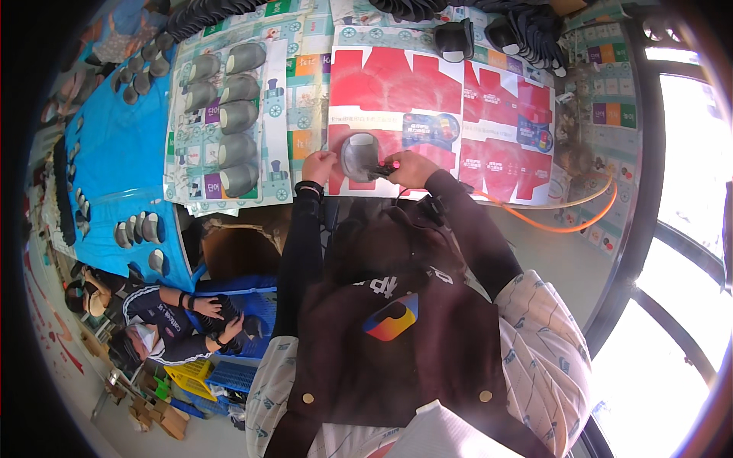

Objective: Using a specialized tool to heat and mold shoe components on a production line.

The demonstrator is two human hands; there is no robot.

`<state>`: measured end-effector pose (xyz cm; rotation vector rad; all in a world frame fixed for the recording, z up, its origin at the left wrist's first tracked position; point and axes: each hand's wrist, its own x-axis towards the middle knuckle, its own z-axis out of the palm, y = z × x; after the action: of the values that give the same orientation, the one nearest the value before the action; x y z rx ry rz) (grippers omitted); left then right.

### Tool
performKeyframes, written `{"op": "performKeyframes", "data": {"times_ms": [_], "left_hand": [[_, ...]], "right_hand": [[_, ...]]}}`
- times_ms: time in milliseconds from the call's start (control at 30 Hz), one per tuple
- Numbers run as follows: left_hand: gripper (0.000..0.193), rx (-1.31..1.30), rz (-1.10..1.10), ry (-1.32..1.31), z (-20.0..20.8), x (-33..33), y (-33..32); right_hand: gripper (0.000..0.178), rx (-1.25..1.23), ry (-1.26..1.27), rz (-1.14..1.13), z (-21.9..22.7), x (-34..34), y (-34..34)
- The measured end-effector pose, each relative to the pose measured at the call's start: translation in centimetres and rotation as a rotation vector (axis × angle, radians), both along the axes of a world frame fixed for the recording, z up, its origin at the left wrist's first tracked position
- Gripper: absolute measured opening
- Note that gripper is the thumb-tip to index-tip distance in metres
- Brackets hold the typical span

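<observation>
A grey, rounded piece shaped like a shoe toe cap (357, 159), with a pale patch at its top, lies on a red and white printed sheet (366, 80) in front of me. Just left of it is my left hand (319, 166), its fingers pinched together. Whether anything is between them is too small to see. My right hand (413, 169) is closed around a small black tool (379, 171), whose tip reaches the piece's lower right edge. The tool's exact kind does not show. An orange hose (534, 223) curves away to the right from beside my right forearm.
Two columns of similar grey pieces (238, 117) lie on white sheets at left. Dark stacked pieces (527, 34) line the far edge. A blue-covered table (126, 145) holds more pieces. At lower left a co-worker (172, 320) handles dark pieces by blue crates (263, 305). Windows stand right.
</observation>
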<state>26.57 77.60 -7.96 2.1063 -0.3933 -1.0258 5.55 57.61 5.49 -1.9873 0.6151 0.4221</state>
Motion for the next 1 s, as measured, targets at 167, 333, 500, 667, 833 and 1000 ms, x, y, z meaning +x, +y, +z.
{"op": "performKeyframes", "data": {"times_ms": [167,333,500,667,833,1000], "left_hand": [[0.029,0.058,-0.091,0.042,0.7,-0.2,-1.2],[0.028,0.058,-0.222,-0.078,2.3,-0.3,-2.2],[0.03,-0.042,-0.178,-0.271,5.8,-0.6,-3.1],[0.017,-0.386,0.481,0.183,9.4,11.6,5.7],[0.039,-0.694,0.994,0.057,6.4,24.9,15.8],[0.036,-0.738,1.292,0.081,1.1,35.0,19.6]], "right_hand": [[0.045,-0.064,-0.039,-0.085,2.0,0.0,-0.9],[0.047,0.029,0.01,-0.275,3.7,-0.4,-2.1],[0.041,0.076,-0.033,-0.467,1.1,-5.5,-4.3],[0.032,0.25,-0.099,-0.594,2.9,-7.9,-4.4],[0.025,0.27,-0.129,-0.637,3.6,-8.1,-3.9],[0.027,0.244,-0.033,-0.69,5.7,-7.3,-3.4]]}}
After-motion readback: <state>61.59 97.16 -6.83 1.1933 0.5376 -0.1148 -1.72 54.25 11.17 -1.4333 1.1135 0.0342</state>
